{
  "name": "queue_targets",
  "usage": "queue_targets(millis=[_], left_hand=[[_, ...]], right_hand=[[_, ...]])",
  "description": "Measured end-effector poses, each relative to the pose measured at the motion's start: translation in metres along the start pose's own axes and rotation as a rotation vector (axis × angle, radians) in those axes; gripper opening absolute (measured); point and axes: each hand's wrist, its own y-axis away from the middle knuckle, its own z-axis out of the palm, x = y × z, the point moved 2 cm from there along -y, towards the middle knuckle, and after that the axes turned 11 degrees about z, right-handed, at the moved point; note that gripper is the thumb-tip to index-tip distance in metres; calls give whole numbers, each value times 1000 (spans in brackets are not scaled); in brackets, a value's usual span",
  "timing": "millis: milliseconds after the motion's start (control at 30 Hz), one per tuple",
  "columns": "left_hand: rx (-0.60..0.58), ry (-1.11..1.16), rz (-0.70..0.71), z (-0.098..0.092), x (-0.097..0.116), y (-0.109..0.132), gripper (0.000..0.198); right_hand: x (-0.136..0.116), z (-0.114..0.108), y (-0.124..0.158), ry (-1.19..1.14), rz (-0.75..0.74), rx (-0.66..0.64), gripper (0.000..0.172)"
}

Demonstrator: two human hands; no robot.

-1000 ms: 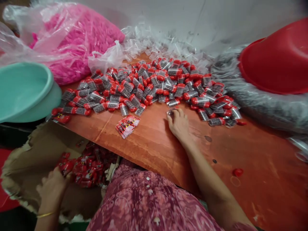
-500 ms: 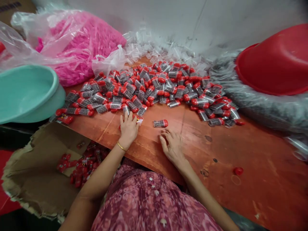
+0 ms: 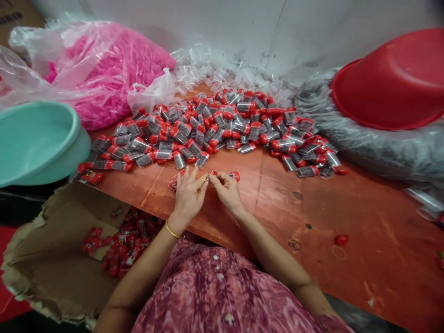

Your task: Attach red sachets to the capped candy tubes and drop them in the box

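Observation:
My left hand [image 3: 189, 195] and my right hand [image 3: 227, 190] meet fingertip to fingertip above the tabletop. Thumb and index of each are pinched together around a small red-and-yellow piece [image 3: 207, 179], too small to name. The other left fingers stretch forward over a red printed packet or stack of labels [image 3: 173, 183], mostly hidden by that hand. Just beyond my right fingers lies a clear tube with a red cap [image 3: 235, 176], partly covered. A big heap of similar red-capped tubes with dark contents [image 3: 211, 127] spreads behind both hands.
A pink-filled plastic bag [image 3: 118, 69] and a teal basin [image 3: 41, 143] are at left. Below them, a torn cardboard box [image 3: 65, 249] holds red tubes. Clear empty tubes [image 3: 222, 69] line the wall. A red tub [image 3: 391, 83] rests on a plastic sack [image 3: 374, 143] at right.
My right hand has moved left and up to meet my left hand, and its fingers have closed. My left thumb and index have come together in a pinch.

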Motion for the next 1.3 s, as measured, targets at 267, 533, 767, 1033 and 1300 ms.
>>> queue_targets(millis=[267,533,767,1033,1300], left_hand=[[77,839,-567,9,1,9,37],[299,1100,-646,16,15,4,30],[302,1291,-893,9,6,7,35],[272,1493,-1014,6,5,-3,18],[219,1525,-1017,16,15,0,20]], right_hand=[[-5,-8,15,-73,36,81,34],[10,-1,28,106,-59,135,42],[0,-7,18,532,-152,46,39],[2,-49,11,1262,-57,173,36],[25,-89,48,1194,-249,343,47]])
